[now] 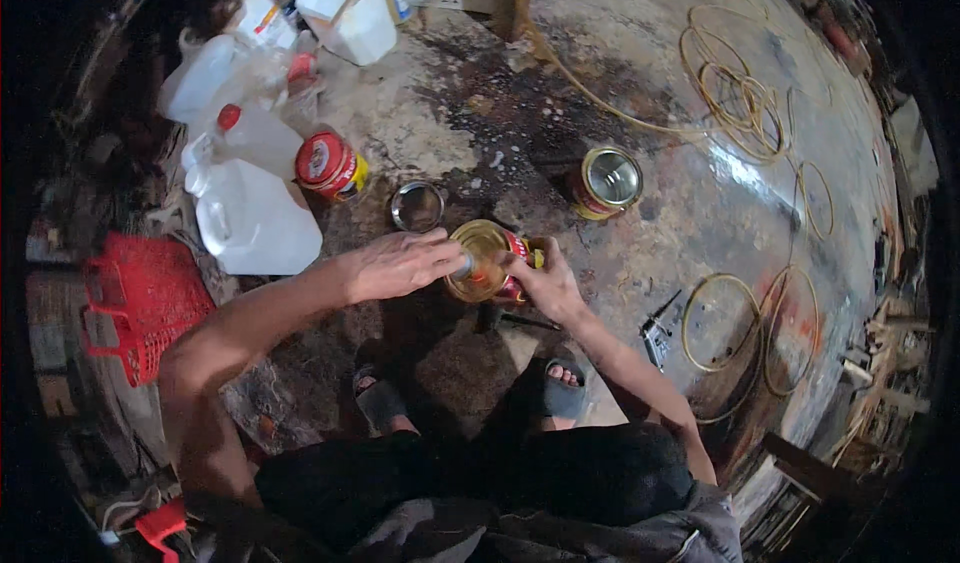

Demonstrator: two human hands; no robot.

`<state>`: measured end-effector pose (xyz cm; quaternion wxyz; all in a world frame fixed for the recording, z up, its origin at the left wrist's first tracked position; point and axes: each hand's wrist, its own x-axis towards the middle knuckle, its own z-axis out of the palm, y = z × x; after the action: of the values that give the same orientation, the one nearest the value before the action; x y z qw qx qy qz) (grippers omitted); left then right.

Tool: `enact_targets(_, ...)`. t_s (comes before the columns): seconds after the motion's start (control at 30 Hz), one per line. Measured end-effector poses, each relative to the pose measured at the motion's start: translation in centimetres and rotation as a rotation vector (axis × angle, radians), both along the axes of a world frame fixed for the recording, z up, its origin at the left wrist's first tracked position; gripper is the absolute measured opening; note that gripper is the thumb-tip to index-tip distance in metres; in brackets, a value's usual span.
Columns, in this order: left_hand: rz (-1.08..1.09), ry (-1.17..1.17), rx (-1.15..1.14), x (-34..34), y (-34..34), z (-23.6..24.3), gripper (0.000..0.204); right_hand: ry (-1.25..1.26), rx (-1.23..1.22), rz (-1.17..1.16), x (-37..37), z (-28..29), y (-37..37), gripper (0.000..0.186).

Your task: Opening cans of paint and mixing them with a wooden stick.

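Grey concrete, worn and blotched with rust-brown and black, is seen from above in the head view, its edges bent by the wide lens and framed in darkness. Across this floor (640, 248) a large dark stain (500, 113) is spread near the top, and a patch of glare is thrown at the right. At the middle, just beyond two sandalled feet, an open can (482, 233) is tilted and gripped by the right hand (545, 281), its fingers clamped on the can's side and rim. A small pale object (467, 263), blurred and of unclear kind, is pinched at the can's mouth between the closed fingers of the left hand (400, 266). Just beyond the left hand, a round metal ring or lid (418, 207) is laid flat. To its left, a closed red-and-yellow can (331, 167) is placed beside white plastic jugs (255, 218), and nearer the left edge a red plastic basket (160, 293) is seen. To the right, a second open can (612, 178) is set on the floor. Farther right, a yellowish hose (745, 108) is strewn in loops, and dim, cluttered scraps (885, 373) are heaped along the edge.
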<state>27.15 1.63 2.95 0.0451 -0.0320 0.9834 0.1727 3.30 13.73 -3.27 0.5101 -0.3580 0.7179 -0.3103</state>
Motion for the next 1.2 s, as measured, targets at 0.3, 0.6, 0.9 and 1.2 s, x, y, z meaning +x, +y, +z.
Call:
enact_targets(0.3, 0.134, -0.064, -0.138, 2.7, -4.5, 0.2, 0.045, -0.029, -0.088, 0.201, 0.1, -2.2, -9.5, 0.075)
enact_targets(0.6, 0.762, 0.691, -0.342, 9.8, -2.3, 4.8, 0.045, 0.23, 0.058, -0.078, 8.1, -7.3, -27.3, 0.095)
enact_targets(0.9, 1.783, 0.637, -0.024, 25.7, -5.8, 2.0, 0.045, -0.468, 0.016, -0.025, 12.9, -12.0, -30.5, 0.053)
enact_targets(1.2, 1.852, 0.729, 0.651, 21.5, 0.8, 5.1, 0.024, 0.061, -0.256, 0.276, 3.9, -12.5, -20.4, 0.033)
